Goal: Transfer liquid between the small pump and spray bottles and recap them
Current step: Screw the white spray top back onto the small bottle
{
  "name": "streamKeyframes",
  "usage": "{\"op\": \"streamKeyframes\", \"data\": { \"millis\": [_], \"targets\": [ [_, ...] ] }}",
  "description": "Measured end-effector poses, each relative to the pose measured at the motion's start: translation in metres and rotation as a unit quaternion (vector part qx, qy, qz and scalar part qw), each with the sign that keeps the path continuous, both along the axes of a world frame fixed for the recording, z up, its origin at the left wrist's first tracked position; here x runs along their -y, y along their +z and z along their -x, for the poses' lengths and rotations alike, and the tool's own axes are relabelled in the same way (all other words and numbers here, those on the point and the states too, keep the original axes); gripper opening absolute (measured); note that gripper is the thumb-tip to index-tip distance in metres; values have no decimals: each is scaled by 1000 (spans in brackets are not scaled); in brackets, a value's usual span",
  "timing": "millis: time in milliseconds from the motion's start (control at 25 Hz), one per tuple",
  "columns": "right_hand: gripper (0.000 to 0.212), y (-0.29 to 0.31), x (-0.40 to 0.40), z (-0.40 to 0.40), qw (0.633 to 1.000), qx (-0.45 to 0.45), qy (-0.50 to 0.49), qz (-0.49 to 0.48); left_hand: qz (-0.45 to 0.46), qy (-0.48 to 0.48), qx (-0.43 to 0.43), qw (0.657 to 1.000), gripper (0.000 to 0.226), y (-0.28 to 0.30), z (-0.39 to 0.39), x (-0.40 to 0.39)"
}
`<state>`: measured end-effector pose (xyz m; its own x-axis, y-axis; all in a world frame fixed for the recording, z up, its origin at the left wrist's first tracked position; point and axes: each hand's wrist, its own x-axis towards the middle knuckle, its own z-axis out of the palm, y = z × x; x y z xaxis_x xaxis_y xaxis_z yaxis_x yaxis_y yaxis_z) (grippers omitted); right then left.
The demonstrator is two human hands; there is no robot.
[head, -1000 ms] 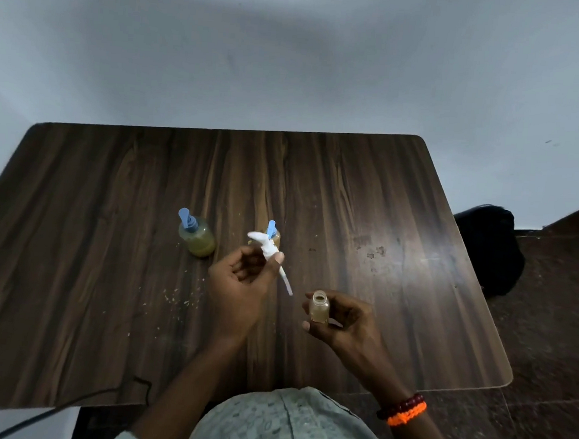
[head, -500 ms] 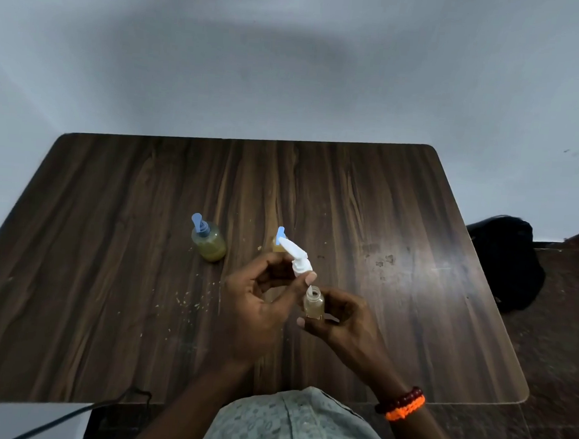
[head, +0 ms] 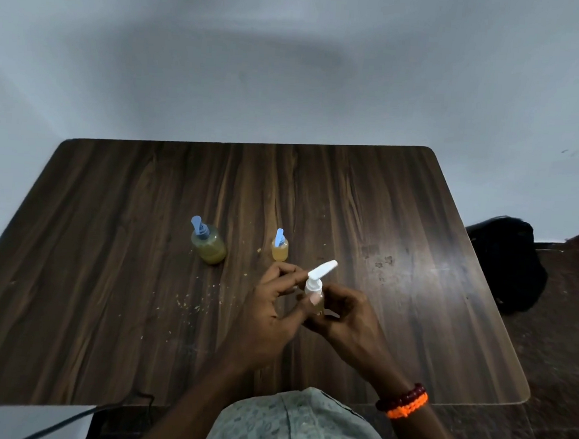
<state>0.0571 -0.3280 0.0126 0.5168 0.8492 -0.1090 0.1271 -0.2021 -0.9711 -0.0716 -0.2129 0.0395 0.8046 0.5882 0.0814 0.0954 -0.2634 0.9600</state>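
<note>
My right hand (head: pixel 344 317) grips a small clear bottle (head: pixel 317 307) of yellowish liquid, held above the table in front of me. A white pump cap (head: pixel 319 277) sits on the bottle's neck, its nozzle pointing up and to the right. My left hand (head: pixel 267 315) pinches the collar of that cap with thumb and fingers. Two other bottles stand on the dark wooden table (head: pixel 107 258): a round bottle with a blue pump (head: pixel 208 242) at centre left, and a smaller bottle with a blue pump (head: pixel 280 246) just beyond my hands.
Pale crumbs (head: pixel 200 298) are scattered on the table left of my hands. A black bag (head: pixel 508 262) lies on the floor past the table's right edge. A dark cable (head: pixel 103 412) hangs off the near left edge. The wall stands behind the table.
My left hand carried the white pump cap, with its dip tube, from the air onto the open bottle in my right hand. The cap now sits on the neck.
</note>
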Motion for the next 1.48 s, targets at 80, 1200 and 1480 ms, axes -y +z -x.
{"op": "streamKeyframes", "data": {
  "millis": [80,1200,1480],
  "targets": [
    [39,1,-1,3,1000,-2,7,-15,18,21,14,1000,43,2,-3,3],
    [36,7,-4,7,1000,20,-11,-12,41,161,43,985,32,7,-3,6],
    [32,6,-2,8,1000,4,-21,-14,40,36,3,999,40,6,0,-3]
  ]
}}
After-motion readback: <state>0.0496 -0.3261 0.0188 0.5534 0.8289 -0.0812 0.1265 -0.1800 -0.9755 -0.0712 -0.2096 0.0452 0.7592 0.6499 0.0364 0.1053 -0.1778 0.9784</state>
